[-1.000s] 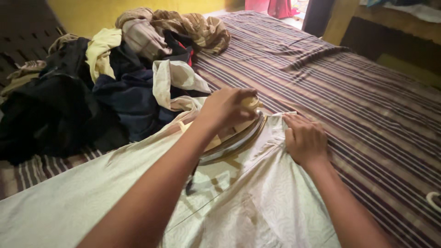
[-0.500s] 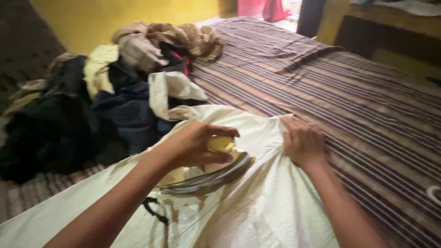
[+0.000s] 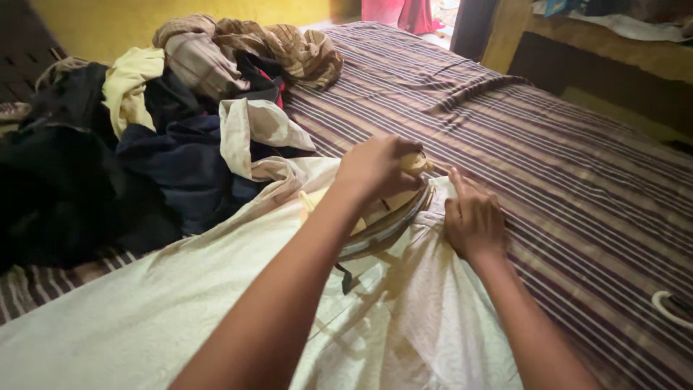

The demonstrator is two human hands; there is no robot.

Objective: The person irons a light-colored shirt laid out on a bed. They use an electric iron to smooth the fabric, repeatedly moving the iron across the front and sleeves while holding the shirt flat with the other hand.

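My left hand (image 3: 377, 167) grips the yellow handle of a clothes iron (image 3: 380, 225) that rests on a cream-white garment (image 3: 180, 303) spread over the bed. The iron's metal soleplate sits near the garment's far edge. My right hand (image 3: 473, 219) lies flat on the cloth just right of the iron, fingers pressing the fabric down. The iron's dark cord (image 3: 345, 276) trails back under my left forearm.
A heap of crumpled clothes (image 3: 173, 123), dark, yellow, beige and checked, lies at the left and far side. The bed is covered by a purple striped sheet (image 3: 563, 166). A white cord loop (image 3: 668, 307) sits at the right edge. A wooden bench (image 3: 613, 58) stands beyond.
The iron has slid away from me and to the right, back toward the garment's far edge beside my right hand. My right hand has stayed pressed on the cloth.
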